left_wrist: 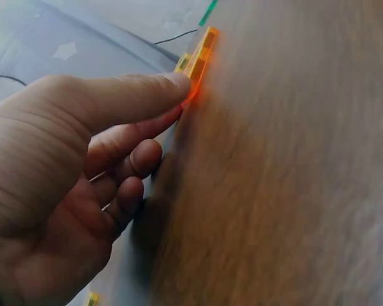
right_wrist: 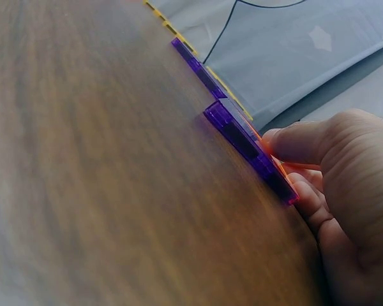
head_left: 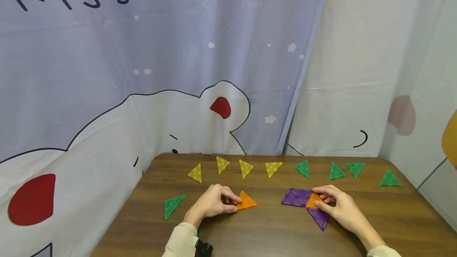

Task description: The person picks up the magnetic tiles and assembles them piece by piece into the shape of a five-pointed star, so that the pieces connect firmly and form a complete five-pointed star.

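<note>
Cream left sleeve (head_left: 179, 238) foremost; beyond, right orange triangle (head_left: 312, 200) and left orange triangle (head_left: 246, 201), each in a pinch

Beside that sleeve, black wrist gear (head_left: 204, 248); just past it, a half-hidden green triangle (head_left: 199, 232) under the arm. Farther up the table (head_left: 264, 237), to the right, near purple triangle (head_left: 319, 219), lying flat.

Pinches right orange triangle between thumb and fingers of right grip (head_left: 339, 208), seemingly touching near purple triangle on one side and a purple pair (head_left: 297, 196) on another. Pinches left orange triangle likewise in left grip (head_left: 214, 202), well apart from the purple pieces; cannot tell whether fully clear of the wood. Left of that wrist, side green triangle (head_left: 173, 206).

Looks, by judgement, like the joining step: fitting right orange triangle against purple edges, with left orange triangle at the ready. Calls next, most likely, for squaring those edges flush, loosening right grip without dragging neighbours, then bringing left orange triangle across and matching side to side. Risks knocking near purple triangle askew.

Toward the far edge, four yellow triangles (head_left: 246, 167) and, to their right, four green triangles (head_left: 336, 171) in a loose row, untouched. Behind everything, printed curtain (head_left: 178, 50).
</note>
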`<action>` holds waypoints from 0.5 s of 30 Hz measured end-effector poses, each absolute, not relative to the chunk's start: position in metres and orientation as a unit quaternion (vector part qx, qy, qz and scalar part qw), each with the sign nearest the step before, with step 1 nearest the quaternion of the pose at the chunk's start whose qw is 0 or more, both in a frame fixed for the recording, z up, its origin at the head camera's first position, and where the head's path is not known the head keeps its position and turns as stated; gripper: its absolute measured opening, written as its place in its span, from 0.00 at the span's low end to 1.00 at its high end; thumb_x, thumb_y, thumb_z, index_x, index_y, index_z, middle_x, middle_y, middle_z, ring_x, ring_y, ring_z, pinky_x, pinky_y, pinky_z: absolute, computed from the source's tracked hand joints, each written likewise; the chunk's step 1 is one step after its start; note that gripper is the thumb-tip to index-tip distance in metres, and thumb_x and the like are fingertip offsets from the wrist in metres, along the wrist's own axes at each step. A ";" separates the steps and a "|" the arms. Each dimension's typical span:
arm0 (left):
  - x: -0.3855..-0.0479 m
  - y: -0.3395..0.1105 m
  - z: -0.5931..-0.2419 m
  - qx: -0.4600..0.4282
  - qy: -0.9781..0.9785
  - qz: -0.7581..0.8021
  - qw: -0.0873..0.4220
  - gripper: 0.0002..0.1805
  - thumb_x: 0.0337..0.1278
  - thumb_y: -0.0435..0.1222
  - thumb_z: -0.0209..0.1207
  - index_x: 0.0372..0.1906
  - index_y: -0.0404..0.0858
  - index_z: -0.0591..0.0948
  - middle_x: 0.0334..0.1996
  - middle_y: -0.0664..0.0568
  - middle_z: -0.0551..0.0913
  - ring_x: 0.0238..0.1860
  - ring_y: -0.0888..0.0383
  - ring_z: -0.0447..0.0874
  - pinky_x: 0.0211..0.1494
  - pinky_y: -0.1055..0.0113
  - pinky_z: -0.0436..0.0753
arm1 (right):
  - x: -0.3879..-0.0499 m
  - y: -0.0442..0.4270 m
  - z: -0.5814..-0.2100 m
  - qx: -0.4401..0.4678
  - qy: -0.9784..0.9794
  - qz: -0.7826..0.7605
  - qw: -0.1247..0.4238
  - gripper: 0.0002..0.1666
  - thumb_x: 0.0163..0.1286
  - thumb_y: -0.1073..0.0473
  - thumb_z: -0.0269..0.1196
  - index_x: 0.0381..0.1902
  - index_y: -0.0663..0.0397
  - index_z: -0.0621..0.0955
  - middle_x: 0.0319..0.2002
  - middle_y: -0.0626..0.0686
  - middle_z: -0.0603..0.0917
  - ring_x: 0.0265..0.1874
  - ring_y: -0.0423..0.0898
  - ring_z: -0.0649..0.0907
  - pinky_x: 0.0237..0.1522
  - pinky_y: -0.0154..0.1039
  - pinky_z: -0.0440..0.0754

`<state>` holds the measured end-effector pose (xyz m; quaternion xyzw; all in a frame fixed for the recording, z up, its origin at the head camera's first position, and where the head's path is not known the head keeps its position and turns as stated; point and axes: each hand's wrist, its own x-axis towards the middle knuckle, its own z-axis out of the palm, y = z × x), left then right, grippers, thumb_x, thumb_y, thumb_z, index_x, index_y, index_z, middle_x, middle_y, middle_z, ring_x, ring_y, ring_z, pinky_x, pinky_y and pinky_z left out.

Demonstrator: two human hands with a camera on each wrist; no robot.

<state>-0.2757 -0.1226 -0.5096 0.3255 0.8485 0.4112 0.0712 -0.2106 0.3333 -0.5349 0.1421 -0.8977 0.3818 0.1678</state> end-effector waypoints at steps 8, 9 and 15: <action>-0.276 -0.111 -0.514 0.288 0.864 0.411 0.023 0.11 0.63 0.38 0.81 0.49 0.44 0.96 0.39 0.58 0.90 0.35 0.61 0.82 0.39 0.71 0.81 | -0.211 0.334 -0.535 0.146 -0.898 0.378 0.174 0.20 0.69 0.63 0.80 0.57 0.50 0.91 0.45 0.44 0.90 0.37 0.32 0.84 0.40 0.31 0.85; -0.276 -0.110 -0.515 0.287 0.867 0.407 0.013 0.13 0.61 0.38 0.82 0.50 0.44 0.96 0.39 0.57 0.90 0.36 0.61 0.82 0.40 0.71 0.80 | -0.211 0.334 -0.535 0.147 -0.897 0.378 0.175 0.20 0.69 0.63 0.80 0.57 0.50 0.91 0.45 0.43 0.90 0.37 0.32 0.84 0.40 0.30 0.85; -0.274 -0.100 -0.517 0.309 0.863 0.400 0.002 0.17 0.54 0.40 0.87 0.49 0.47 0.97 0.47 0.58 0.90 0.39 0.59 0.82 0.42 0.71 0.81 | -0.212 0.334 -0.537 0.148 -0.897 0.378 0.176 0.20 0.69 0.63 0.80 0.57 0.50 0.91 0.45 0.43 0.90 0.37 0.31 0.84 0.40 0.30 0.85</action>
